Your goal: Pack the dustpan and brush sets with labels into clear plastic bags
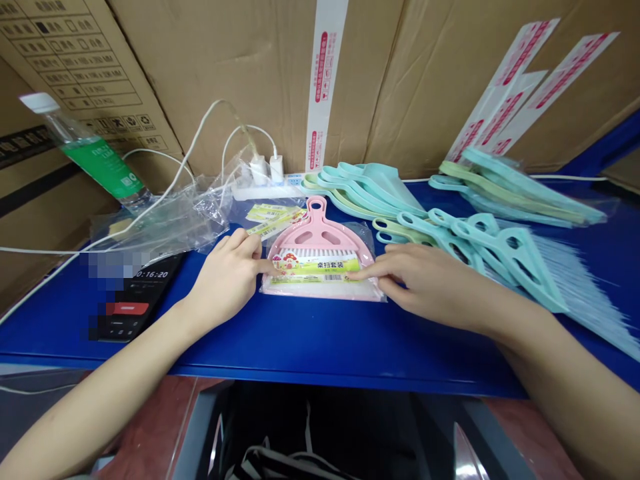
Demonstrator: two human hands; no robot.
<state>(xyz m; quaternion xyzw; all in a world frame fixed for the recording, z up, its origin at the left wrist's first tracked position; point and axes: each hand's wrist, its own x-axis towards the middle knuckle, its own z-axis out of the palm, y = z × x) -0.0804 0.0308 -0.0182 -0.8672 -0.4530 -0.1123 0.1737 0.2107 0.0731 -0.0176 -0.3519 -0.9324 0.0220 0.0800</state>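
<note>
A pink dustpan and brush set (318, 233) lies flat on the blue table, handle pointing away from me, in a clear bag. Across its brush bristles runs a yellow-green printed label (315, 267). My left hand (227, 277) has its fingers curled, with one fingertip pressed on the label's left end at the bag's edge. From the other side, my right hand (425, 283) touches the label's right end with an outstretched index finger; its other visible fingers are partly bent and apart. Two more labels (273, 219) lie just behind the left hand.
Several turquoise and green dustpans (370, 187) lie behind, with several brushes (515, 253) at right and more bagged dustpans (525, 190) beyond. Left are a phone (145, 293), a green-labelled bottle (95, 160) and crumpled plastic bags (185, 213). A power strip (260, 190) sits against cardboard boxes.
</note>
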